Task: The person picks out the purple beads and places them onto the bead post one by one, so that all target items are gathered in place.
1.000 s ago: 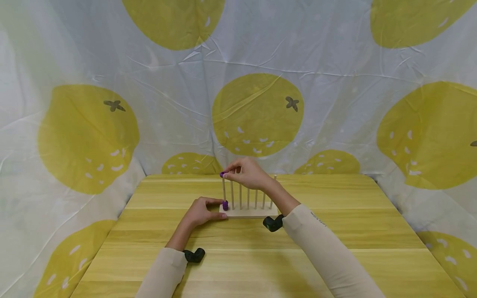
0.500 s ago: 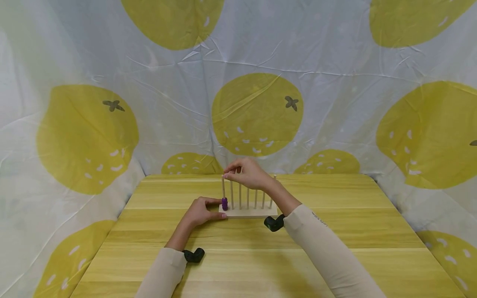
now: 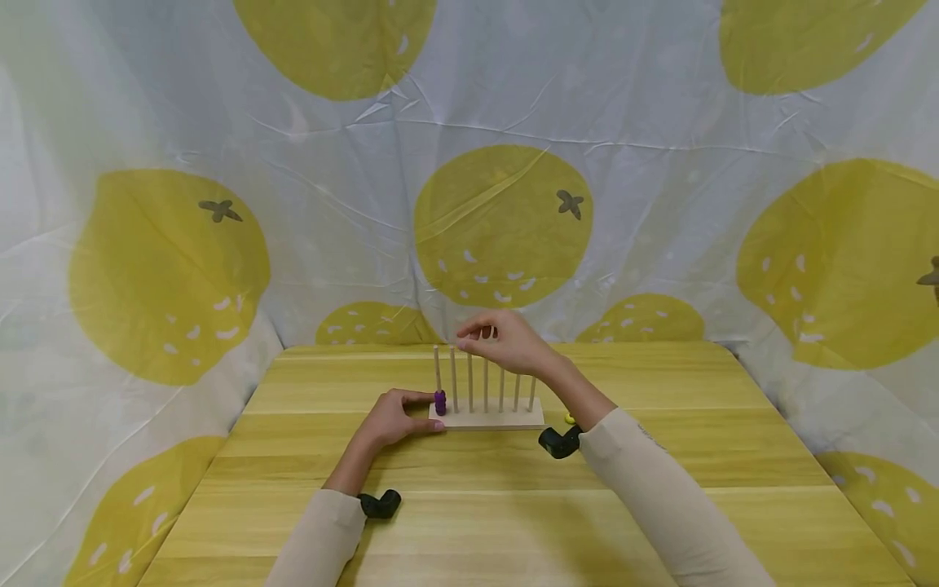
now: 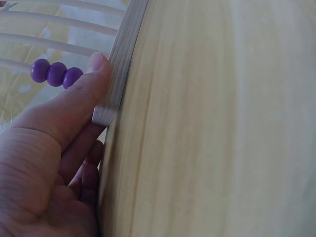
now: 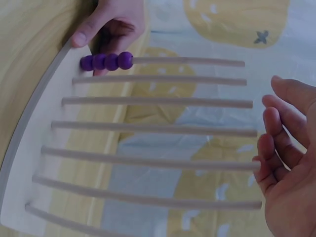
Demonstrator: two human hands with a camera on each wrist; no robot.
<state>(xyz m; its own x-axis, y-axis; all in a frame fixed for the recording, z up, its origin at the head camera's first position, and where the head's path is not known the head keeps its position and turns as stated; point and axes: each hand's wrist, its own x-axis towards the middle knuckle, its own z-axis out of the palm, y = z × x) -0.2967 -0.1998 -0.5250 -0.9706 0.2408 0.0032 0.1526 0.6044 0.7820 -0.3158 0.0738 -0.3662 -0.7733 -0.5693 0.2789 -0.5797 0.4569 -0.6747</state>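
Observation:
A pale wooden base (image 3: 484, 417) bears a row of several thin upright pegs (image 5: 163, 130). Purple beads (image 5: 105, 61), several in a stack, sit at the foot of the leftmost peg (image 3: 437, 367). My left hand (image 3: 392, 417) grips the base's left end, its thumb (image 4: 81, 91) along the front edge and its fingers behind. Above the pegs, my right hand (image 3: 506, 341) holds nothing; its fingers (image 5: 276, 128) are loosely bent just beyond the peg tips. From the left wrist, part of the bead stack is hidden behind the thumb.
A small yellow object (image 3: 570, 418) lies right of the base, partly covered by the right wrist. Black wrist cameras (image 3: 560, 443) jut from both cuffs. The wooden table (image 3: 469, 505) ends at a lemon-print cloth (image 3: 506, 228) hanging behind.
The purple bead at the leftmost peg's top slid down onto the stack. My right hand let it go and moved right. The yellow object came into view. My left hand stayed put.

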